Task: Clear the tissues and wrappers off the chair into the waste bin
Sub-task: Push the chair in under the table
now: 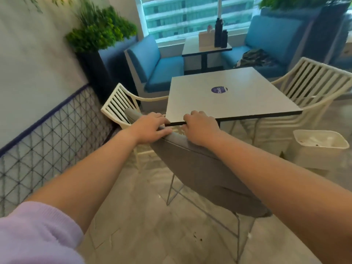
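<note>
Window (182,18) daylight; soft blur, bowed wide-angle edges.

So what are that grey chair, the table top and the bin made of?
Grey chair: looks like matte fabric or felt upholstery with a stitched seam, on thin wire legs. Table top: smooth, pale, slightly glossy, probably laminate, with a dark edge band. Waste bin: likely cream plastic, with smooth moulded walls and rounded corners.
</note>
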`<state>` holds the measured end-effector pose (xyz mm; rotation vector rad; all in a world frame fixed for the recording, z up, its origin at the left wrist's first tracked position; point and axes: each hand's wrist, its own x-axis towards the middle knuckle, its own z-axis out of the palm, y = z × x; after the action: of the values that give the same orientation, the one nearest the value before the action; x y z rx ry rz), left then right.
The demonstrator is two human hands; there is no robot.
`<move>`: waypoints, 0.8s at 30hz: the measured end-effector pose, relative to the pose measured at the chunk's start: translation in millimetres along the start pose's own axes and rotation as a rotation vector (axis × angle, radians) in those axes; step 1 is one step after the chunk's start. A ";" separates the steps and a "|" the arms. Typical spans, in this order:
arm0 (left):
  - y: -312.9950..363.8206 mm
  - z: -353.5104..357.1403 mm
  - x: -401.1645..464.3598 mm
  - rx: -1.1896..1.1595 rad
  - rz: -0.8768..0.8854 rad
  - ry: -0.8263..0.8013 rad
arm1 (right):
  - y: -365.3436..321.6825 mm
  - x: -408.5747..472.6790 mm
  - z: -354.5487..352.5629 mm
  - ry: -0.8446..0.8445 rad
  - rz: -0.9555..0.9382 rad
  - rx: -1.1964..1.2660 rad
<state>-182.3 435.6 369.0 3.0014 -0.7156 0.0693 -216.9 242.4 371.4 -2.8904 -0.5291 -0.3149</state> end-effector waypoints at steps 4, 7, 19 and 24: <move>-17.8 8.6 -4.1 -0.024 0.152 -0.040 | -21.9 -18.7 19.0 -0.038 0.141 0.011; -28.7 11.7 0.5 0.040 0.231 -0.064 | -28.0 -33.0 30.9 -0.022 0.225 -0.004; -66.8 18.8 21.0 0.071 0.190 -0.038 | -29.7 -33.6 33.1 0.076 0.132 -0.232; -59.3 20.5 14.4 0.097 0.162 -0.003 | -24.8 -32.4 35.2 0.085 0.085 -0.219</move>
<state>-142.0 480.6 346.8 3.0281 -0.9817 0.1102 -249.5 262.2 333.4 -3.0809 -0.3773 -0.5093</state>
